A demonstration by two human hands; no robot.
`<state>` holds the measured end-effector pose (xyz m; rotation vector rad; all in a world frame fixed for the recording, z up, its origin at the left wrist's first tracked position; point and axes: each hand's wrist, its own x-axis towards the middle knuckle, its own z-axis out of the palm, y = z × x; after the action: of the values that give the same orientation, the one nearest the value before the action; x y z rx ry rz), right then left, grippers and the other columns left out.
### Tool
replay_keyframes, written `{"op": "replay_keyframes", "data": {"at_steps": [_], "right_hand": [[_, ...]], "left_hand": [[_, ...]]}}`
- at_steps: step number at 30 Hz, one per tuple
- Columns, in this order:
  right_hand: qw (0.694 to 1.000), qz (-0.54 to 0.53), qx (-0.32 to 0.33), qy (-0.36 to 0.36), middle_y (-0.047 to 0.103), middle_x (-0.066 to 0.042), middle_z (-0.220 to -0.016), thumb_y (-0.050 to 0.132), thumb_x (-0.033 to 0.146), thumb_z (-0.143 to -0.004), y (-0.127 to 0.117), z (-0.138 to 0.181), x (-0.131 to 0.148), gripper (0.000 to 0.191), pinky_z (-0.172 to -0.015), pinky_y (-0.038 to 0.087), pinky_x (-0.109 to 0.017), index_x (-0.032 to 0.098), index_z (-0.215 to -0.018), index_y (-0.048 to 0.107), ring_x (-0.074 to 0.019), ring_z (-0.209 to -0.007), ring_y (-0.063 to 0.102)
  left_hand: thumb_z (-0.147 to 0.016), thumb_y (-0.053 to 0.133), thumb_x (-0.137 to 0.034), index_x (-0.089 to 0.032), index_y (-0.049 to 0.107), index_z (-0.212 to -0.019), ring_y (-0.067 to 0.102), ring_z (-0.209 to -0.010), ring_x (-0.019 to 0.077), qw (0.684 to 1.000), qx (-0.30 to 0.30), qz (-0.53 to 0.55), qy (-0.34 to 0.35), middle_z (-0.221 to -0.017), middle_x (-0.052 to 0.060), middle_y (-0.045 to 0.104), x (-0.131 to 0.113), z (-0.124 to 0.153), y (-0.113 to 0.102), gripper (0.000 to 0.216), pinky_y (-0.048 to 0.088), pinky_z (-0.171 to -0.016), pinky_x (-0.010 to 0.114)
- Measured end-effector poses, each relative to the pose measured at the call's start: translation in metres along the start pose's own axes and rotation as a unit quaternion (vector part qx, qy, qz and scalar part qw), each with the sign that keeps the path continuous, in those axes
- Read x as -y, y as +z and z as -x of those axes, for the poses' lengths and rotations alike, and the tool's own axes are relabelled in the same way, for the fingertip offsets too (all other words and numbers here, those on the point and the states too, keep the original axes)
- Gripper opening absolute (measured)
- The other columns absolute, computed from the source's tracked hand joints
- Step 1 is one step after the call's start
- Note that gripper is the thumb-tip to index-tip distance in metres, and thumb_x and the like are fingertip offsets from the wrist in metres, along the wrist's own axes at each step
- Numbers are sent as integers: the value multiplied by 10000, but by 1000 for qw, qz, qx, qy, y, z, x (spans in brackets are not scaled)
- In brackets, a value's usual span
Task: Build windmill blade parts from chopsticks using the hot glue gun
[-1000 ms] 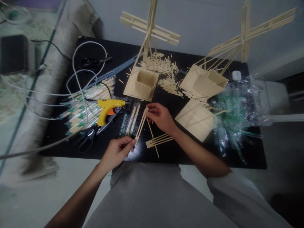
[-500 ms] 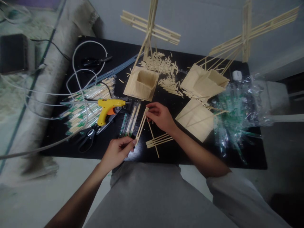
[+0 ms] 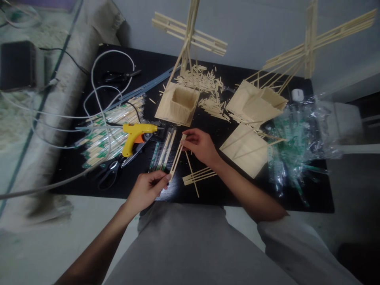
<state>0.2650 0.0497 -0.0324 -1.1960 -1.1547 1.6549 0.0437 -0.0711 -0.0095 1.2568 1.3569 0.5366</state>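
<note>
Left hand [image 3: 152, 186] and right hand [image 3: 199, 146]: each pinched closed on opposite ends of wooden-stick frame [image 3: 177, 158], glue gun [image 3: 130, 139] beyond left. Light, even pressure should keep sticks parallel.

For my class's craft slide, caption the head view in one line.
Two hands hold opposite ends of slim wooden sticks over a black table, near a yellow glue gun.

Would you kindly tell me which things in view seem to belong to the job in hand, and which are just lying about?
Likely in the job:
stick frame, held near its ends by left hand and right hand
yellow glue gun
packaged sticks

Probably just lying about:
stick scraps
crumpled clear wrappers
small white object
</note>
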Motion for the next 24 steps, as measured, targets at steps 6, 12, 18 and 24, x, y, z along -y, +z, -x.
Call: {"op": "replay_keyframes", "data": {"at_steps": [6,12,18,24], "right_hand": [[1000,-21,-15,10,737,13,-821,975,472,-690,2,0,-1,523,-806,729,-407,213,-1033,678,-197,-781,784],[1000,-23,-14,13,750,4,-903,989,474,-676,2,-1,-3,557,-792,732,-400,224,-1062,675,-189,-799,780],[1000,-18,-4,5,749,-5,-917,956,459,-729,1,0,-3,509,-805,730,-400,226,-1078,668,-190,-818,781],[999,-33,-5,12,750,8,-861,970,479,-705,3,0,-3,528,-819,729,-404,226,-1061,672,-188,-797,781]], "left_hand": [[-1003,630,-566,-189,701,-735,545,-462,100,1000,1,1,-3,-605,-16,650,-1,0,-1,468,426,-484,221],[-1004,629,-579,-190,710,-746,536,-457,102,1000,0,4,-9,-600,-15,652,-1,0,0,473,423,-479,220],[-997,642,-558,-191,717,-769,563,-464,104,1000,5,8,-14,-631,-11,676,-2,-1,-1,439,442,-482,221],[-972,659,-537,-193,715,-795,580,-470,107,999,10,18,-32,-678,-3,696,-8,-2,-1,391,443,-435,213]]}}
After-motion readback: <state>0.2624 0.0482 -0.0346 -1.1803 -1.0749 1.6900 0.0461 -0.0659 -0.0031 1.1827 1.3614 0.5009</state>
